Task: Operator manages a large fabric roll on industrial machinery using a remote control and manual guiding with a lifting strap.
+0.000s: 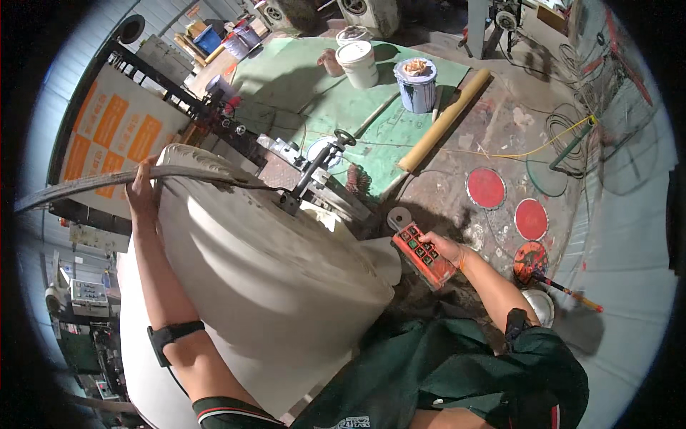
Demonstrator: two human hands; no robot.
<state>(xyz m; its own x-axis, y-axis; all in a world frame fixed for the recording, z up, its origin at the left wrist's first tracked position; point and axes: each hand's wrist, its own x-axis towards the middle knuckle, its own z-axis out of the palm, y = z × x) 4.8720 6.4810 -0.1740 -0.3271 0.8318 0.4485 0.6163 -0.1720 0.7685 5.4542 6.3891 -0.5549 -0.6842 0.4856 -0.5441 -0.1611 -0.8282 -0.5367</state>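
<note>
A large white paper-like roll [243, 272] fills the left and middle, its layered end facing the floor area. My left hand [143, 196] is up at the roll's far left edge, fingers closed around a grey lifting sling [196, 173]. The sling runs from the left rim across the roll's end toward a metal shaft fitting with a small handwheel [344, 137]. In my right hand [444, 250] is an orange remote control [429, 268] with dark push buttons, held face up. My thumb rests beside its buttons. The right hand's other fingers are mostly hidden behind the remote.
Beyond the roll lies a green floor sheet [286, 86] with a white bucket [356, 66] and a paint-stained bucket [416, 89]. A long cardboard tube [446, 118] lies along its edge. Red round lids [486, 187], cables [564, 136] and an orange-handled tool [572, 292] are at the right.
</note>
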